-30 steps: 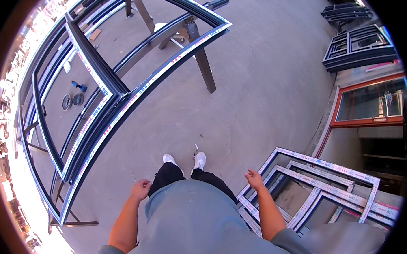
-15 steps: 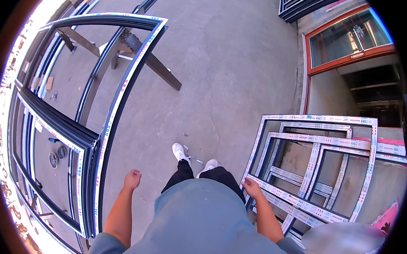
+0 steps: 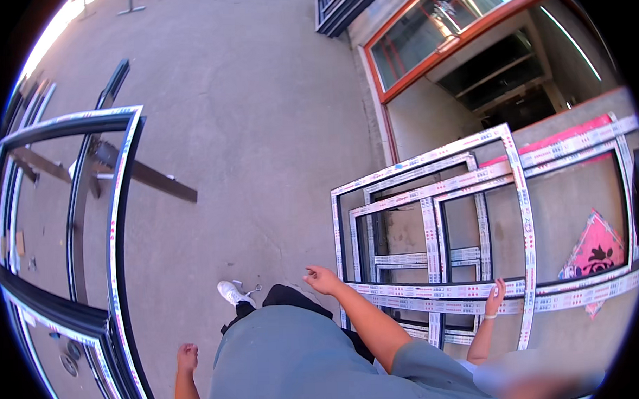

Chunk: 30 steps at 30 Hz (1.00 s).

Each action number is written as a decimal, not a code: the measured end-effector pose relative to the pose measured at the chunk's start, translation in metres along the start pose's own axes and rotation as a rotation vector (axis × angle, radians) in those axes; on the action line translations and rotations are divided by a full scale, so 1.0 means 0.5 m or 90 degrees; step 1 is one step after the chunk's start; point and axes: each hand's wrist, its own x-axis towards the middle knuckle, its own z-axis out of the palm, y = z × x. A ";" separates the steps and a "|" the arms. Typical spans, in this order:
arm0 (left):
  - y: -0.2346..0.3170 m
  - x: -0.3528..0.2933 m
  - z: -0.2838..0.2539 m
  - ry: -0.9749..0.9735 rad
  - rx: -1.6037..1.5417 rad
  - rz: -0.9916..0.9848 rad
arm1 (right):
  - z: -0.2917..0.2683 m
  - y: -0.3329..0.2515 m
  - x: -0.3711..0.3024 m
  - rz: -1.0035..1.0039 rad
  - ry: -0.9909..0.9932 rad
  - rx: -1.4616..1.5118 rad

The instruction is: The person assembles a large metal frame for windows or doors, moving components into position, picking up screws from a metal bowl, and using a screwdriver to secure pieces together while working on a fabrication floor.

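Observation:
My left hand (image 3: 187,357) hangs low at my left side, its fingers curled in with nothing visible in them. My right hand (image 3: 324,279) reaches forward across my front, fingers loosely stretched and apart, and appears empty. Just right of it lean several overlapping window frames (image 3: 435,290) wrapped in white printed film. My right forearm passes close by their lower left corner; whether it touches cannot be told. On the right, another person's hand (image 3: 495,299), with a band at the wrist, is at the lower rail of these frames.
At the left stand large dark window frames (image 3: 116,228) on a support with a dark beam (image 3: 164,184) jutting out. Far right is an orange-framed window (image 3: 462,43). A pink patterned cloth (image 3: 594,250) shows behind the white frames. Dark frames (image 3: 337,9) are stacked at the top.
My view has swung right, so the dark frames shift left. My right hand has come away from the white frames' left edge and now points forward. The other person's hand has appeared.

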 end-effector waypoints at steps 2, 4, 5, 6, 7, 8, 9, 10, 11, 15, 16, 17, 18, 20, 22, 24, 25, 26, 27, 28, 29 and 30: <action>0.039 -0.005 -0.009 -0.022 0.008 -0.005 | 0.000 -0.031 0.017 -0.026 0.003 0.011; 0.087 0.008 -0.019 -0.027 0.053 0.000 | 0.009 -0.043 0.033 -0.041 0.006 0.011; 0.106 0.022 -0.028 -0.033 0.052 0.011 | 0.011 -0.042 0.037 -0.044 0.009 0.002; 0.122 0.037 -0.033 -0.038 0.048 0.021 | 0.011 -0.042 0.045 -0.048 0.011 -0.012; 0.138 0.054 -0.034 -0.021 0.006 0.025 | 0.013 -0.036 0.057 -0.044 0.007 -0.017; 0.164 0.073 -0.035 -0.009 -0.033 0.028 | 0.013 -0.019 0.065 -0.036 0.003 -0.019; 0.194 0.090 -0.039 -0.034 0.032 0.009 | 0.006 -0.013 0.077 -0.019 -0.014 -0.024; 0.227 0.110 -0.052 -0.049 0.099 -0.006 | 0.010 -0.006 0.099 -0.009 -0.032 -0.025; 0.260 0.127 -0.064 -0.062 0.167 -0.025 | 0.005 0.007 0.114 0.005 -0.040 -0.032; 0.329 0.205 -0.068 -0.079 0.264 0.045 | 0.007 0.070 0.200 0.055 -0.125 -0.085; 0.339 0.223 -0.064 -0.076 0.267 0.073 | -0.014 0.056 0.218 0.078 -0.165 -0.103; 0.358 0.241 -0.052 -0.083 0.276 0.100 | -0.022 0.064 0.241 0.078 -0.177 -0.118; 0.382 0.257 -0.038 -0.089 0.285 0.128 | -0.023 0.074 0.266 0.078 -0.189 -0.134; 0.433 0.285 -0.014 -0.093 0.311 0.199 | -0.054 0.065 0.333 0.058 -0.204 -0.131; 0.478 0.320 0.005 -0.078 0.364 0.341 | -0.112 0.055 0.404 0.034 -0.187 -0.125; 0.554 0.386 0.011 -0.154 0.317 0.236 | -0.169 0.038 0.478 0.006 -0.139 -0.110; 0.584 0.413 0.018 -0.141 0.303 0.198 | -0.220 0.005 0.512 0.020 -0.112 -0.062; 0.628 0.434 0.032 -0.121 0.271 0.166 | -0.275 -0.028 0.540 0.033 -0.086 -0.020; 0.688 0.452 0.048 -0.113 0.229 0.143 | -0.301 -0.038 0.557 0.026 -0.043 -0.008; 0.777 0.452 0.078 -0.113 0.208 0.140 | -0.332 -0.043 0.586 0.017 0.003 0.004; 0.909 0.413 0.114 -0.111 0.154 0.118 | -0.358 -0.043 0.615 0.009 0.050 0.015; 0.950 0.439 0.115 -0.122 0.186 0.158 | -0.389 -0.053 0.631 0.007 0.062 0.021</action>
